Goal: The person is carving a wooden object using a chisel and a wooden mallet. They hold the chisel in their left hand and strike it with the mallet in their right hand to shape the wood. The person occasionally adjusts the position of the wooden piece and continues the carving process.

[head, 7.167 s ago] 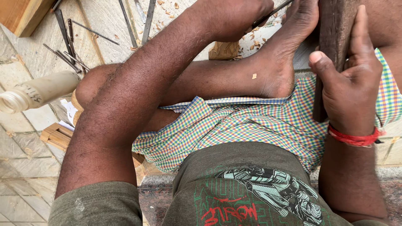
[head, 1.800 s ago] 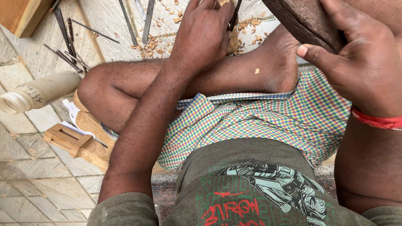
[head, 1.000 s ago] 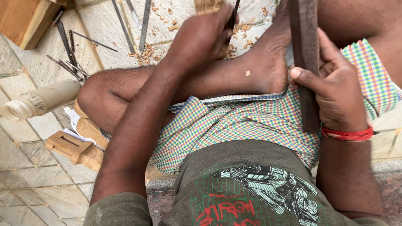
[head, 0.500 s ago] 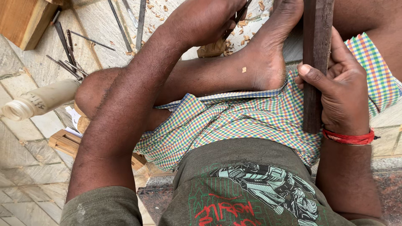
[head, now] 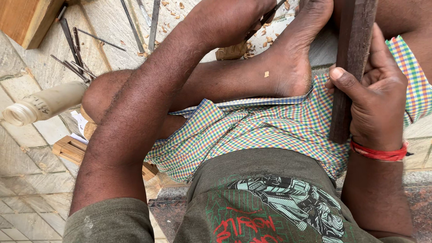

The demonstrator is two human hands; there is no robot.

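Right hand (head: 375,103) clamped around the dark wooden bar (head: 351,67) just beside the bare foot (head: 292,58), left hand (head: 234,18) beyond that foot pinching a thin metal tool (head: 265,17), and a slip could nick the toes.

One pale bottle (head: 42,104), one dark wooden bar (head: 352,63), several metal rods (head: 74,51) (too overlapped to count).

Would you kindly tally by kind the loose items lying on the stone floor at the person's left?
Thin metal tools: about 8, some overlapping
Pale plastic bottle: 1
Small wooden blocks: 2
Wooden plank at the corner: 1
Total: about 12
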